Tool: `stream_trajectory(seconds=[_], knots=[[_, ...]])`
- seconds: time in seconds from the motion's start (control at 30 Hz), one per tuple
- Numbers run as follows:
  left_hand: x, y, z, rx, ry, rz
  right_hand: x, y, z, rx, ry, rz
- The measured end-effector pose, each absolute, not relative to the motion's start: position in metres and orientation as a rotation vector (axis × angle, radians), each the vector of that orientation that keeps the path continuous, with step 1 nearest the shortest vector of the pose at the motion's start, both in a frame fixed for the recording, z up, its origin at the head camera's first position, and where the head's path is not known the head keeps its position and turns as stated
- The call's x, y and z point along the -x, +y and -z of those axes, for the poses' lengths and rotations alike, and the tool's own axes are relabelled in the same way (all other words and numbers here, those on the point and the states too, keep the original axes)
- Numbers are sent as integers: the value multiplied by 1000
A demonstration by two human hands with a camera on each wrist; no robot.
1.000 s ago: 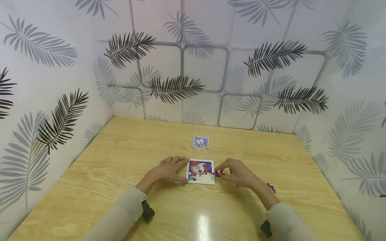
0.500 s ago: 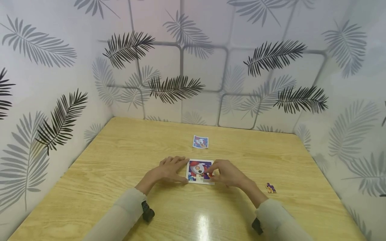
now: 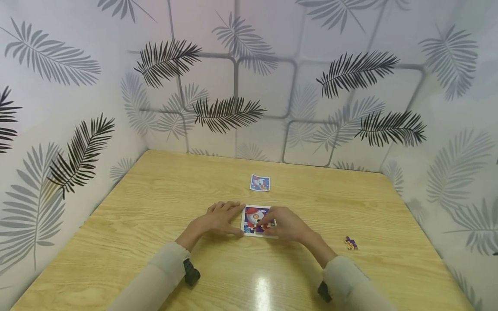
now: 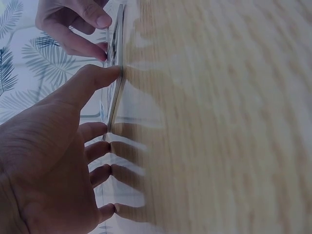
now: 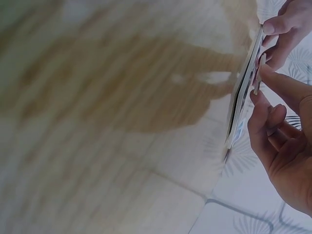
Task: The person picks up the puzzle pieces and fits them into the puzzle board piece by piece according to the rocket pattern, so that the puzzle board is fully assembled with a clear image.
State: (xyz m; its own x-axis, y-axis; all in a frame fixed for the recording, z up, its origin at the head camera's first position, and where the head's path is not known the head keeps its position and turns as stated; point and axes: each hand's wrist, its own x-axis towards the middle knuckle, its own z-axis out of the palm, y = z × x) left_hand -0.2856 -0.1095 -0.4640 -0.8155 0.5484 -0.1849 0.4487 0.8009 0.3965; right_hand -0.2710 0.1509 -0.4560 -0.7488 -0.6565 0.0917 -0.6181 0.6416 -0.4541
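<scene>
A square jigsaw puzzle point(image 3: 252, 212) in a white-edged tray lies on the table, with a red, white and purple cartoon picture. My left hand point(image 3: 221, 219) rests at its left side, thumb and forefinger spread to the two left corners; the other fingertips touch the tabletop in the left wrist view. Over the lower right of the picture, my right hand point(image 3: 288, 223) pinches a puzzle piece point(image 5: 260, 73) between thumb and fingers. That piece is tilted close over the tray, and the hand covers the tray's right part in the head view.
A small picture card point(image 3: 260, 182) with a similar cartoon lies behind the tray. One loose purple and yellow puzzle piece point(image 3: 351, 243) lies to the right, near my right forearm. The wooden table point(image 3: 175, 181) meets leaf-patterned walls at the back and sides.
My right hand has carried the puzzle piece leftward from beside the tray's right edge to over its lower part. My left hand stays at the tray's left side.
</scene>
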Motion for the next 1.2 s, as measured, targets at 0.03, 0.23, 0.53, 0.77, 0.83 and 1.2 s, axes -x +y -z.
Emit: stream_trajectory(seconds=[0.03, 0.23, 0.53, 0.77, 0.83, 1.2], knots=[[285, -109, 464, -765, 2700, -488, 271, 150, 456, 1078, 2771, 718], [287, -109, 467, -768, 2696, -492, 271, 147, 458, 1041, 2766, 726], [296, -110, 481, -759, 2694, -496, 271, 144, 460, 1054, 2787, 694], [295, -110, 477, -753, 2688, -492, 270, 140, 458, 1047, 2800, 665], [292, -110, 473, -750, 2689, -494, 270, 139, 458, 1032, 2797, 670], [296, -109, 480, -744, 2697, -482, 263, 134, 456, 985, 2852, 598]])
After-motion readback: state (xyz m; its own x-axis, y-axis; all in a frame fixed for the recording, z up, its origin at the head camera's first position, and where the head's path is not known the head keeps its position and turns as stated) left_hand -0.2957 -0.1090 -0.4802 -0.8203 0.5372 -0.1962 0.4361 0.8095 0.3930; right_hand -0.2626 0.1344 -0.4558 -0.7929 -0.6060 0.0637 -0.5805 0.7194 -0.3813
